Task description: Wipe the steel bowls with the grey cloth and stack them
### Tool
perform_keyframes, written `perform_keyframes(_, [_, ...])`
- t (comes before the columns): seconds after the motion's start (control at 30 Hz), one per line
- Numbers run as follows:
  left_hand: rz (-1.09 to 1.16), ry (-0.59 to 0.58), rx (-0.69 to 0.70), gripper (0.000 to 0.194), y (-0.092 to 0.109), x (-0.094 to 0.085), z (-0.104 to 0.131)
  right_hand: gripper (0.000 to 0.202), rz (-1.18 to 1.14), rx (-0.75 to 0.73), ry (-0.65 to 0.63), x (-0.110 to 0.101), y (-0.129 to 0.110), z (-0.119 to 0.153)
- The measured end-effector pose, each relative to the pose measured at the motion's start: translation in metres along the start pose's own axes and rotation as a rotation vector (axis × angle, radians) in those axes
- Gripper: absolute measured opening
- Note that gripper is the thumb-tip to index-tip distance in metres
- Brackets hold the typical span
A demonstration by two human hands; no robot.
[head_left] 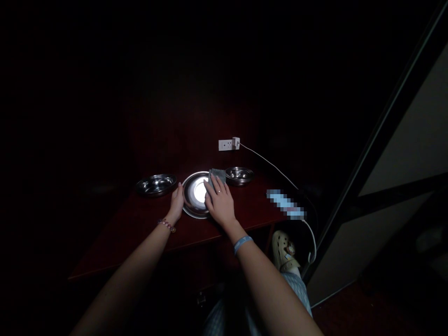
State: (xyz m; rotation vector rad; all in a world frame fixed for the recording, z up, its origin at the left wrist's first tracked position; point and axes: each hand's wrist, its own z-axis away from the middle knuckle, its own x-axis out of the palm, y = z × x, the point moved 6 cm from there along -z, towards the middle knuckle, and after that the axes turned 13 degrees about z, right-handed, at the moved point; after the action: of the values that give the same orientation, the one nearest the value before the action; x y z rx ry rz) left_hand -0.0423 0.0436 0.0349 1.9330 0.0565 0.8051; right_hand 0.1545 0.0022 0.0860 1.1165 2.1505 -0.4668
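A shiny round metal dish (pixel 196 195) lies on the dark red tabletop, its base facing up and a bright reflection at its centre. My left hand (pixel 177 201) grips the dish's left rim, with a beaded bracelet on the wrist. On the dish's right side, my right hand (pixel 220 200) presses a folded grey cloth (pixel 217 174) against it, fingers spread over the cloth. Left of the dish sits an oval-looking metal dish (pixel 157 184). Several stacked metal bowls (pixel 239 174) stand behind and right of my right hand.
A dark red table (pixel 140 233) carries a blurred phone-like object (pixel 286 204) at right. A white cable (pixel 269 161) runs from the wall socket (pixel 226 145). Below the table's right end is a foot in a clog (pixel 283 252).
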Motion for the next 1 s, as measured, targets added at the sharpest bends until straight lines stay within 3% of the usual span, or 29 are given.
perform_keyframes(0.37, [-0.043,0.006,0.031,0.043,-0.008,-0.009,-0.009,0.052,-0.128,0.135,0.034,0.009,0.027,0.006])
perform_keyframes(1.0, [-0.007,-0.001,0.027,0.037,-0.001,-0.002,-0.001,0.058,-0.131,0.065,0.051,0.011,0.017,0.007])
